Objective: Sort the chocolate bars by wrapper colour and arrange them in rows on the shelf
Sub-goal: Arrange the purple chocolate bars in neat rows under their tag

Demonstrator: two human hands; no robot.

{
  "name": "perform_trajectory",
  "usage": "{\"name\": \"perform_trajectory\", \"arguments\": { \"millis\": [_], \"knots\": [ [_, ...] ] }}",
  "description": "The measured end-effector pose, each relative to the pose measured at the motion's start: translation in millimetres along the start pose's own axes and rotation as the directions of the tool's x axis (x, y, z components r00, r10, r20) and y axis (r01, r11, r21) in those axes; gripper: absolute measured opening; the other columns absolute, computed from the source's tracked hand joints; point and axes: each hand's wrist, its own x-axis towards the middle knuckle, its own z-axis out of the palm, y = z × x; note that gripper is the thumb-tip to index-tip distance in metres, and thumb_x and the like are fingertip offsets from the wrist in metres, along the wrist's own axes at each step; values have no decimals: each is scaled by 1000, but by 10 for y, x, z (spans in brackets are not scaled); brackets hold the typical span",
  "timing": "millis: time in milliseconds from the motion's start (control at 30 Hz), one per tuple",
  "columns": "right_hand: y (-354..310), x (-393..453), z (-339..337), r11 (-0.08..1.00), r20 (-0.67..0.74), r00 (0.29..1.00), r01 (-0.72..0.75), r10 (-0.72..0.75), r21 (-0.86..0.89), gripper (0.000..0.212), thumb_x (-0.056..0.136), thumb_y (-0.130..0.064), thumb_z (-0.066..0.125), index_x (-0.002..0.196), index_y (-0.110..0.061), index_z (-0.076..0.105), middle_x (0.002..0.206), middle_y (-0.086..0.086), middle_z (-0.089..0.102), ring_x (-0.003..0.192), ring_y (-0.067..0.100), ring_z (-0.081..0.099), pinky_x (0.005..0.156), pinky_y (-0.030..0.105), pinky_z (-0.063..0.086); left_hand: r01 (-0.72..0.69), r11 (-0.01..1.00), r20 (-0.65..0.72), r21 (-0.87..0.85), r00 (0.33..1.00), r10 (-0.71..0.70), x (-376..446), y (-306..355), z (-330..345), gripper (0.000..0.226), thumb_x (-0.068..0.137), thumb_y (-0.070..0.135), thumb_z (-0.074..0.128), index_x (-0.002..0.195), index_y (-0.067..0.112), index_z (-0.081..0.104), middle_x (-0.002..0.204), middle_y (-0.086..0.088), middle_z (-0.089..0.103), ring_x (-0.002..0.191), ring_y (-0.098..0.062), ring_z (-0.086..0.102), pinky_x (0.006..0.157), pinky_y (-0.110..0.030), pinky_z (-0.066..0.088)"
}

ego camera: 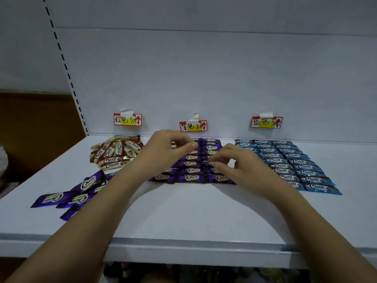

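Purple chocolate bars lie in neat rows [192, 177] at the middle of the white shelf [193, 213]. My left hand [165, 147] hovers over the back left of these rows, thumb and curled fingers pinching the end of a purple bar. My right hand [238, 166] is over the right side of the rows, fingertips pinching another purple bar. A loose pile of purple bars [85, 185] lies at the front left. Brown-and-gold bars [114, 155] sit in an unsorted heap at the back left. Blue bars [295, 166] fill tidy rows on the right.
Three handwritten price labels are taped to the back wall: one above the brown heap [127, 119], one above the purple rows [193, 126], one above the blue rows [266, 122]. A slotted upright [67, 74] bounds the shelf on the left. Bare shelf lies in front of the rows.
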Motion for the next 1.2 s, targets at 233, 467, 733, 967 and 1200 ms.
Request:
{"name": "perform_trajectory", "arguments": {
  "millis": [233,467,733,967,1200],
  "knots": [
    [-477,141,182,996,25,996,84,-85,44,14,93,-25,61,103,-26,71,94,-13,59,86,5,56,78,22,45,47,999,-52,24,998,-46,-91,115,-299,16,92,34,62,83,27,74,75,16,69,78,-6,62,70,-21,46],
    [-1053,313,667,983,205,962,168,-180,73,17,93,-28,60,106,-26,71,95,-15,62,84,-1,55,73,16,44,188,969,-73,157,981,-179,-760,-128,-942,11,90,32,65,89,29,75,80,15,69,79,-4,61,67,-19,47],
    [-1549,486,1077,963,289,920,268,-266,36,17,91,-26,63,107,-23,70,102,-11,62,82,-2,52,67,10,38,359,892,106,274,911,-399,-1621,-410,-1439,14,88,28,68,97,36,74,97,19,66,94,1,58,84,-25,50],
    [-1617,601,1187,973,323,925,226,-201,-43,27,85,-20,70,111,-17,69,96,-4,64,85,11,56,69,22,44,372,873,183,315,879,-440,-1756,-350,-1454,26,90,34,65,116,35,68,110,15,53,101,-5,53,83,-17,47],
    [-1489,648,1074,996,289,955,39,-62,85,11,88,-17,68,77,-19,69,78,-7,68,74,6,62,57,14,39,335,877,224,345,878,-424,-1634,-281,-1387,28,90,40,63,117,33,66,116,14,52,110,-3,48,89,-19,43]
  ]
}}
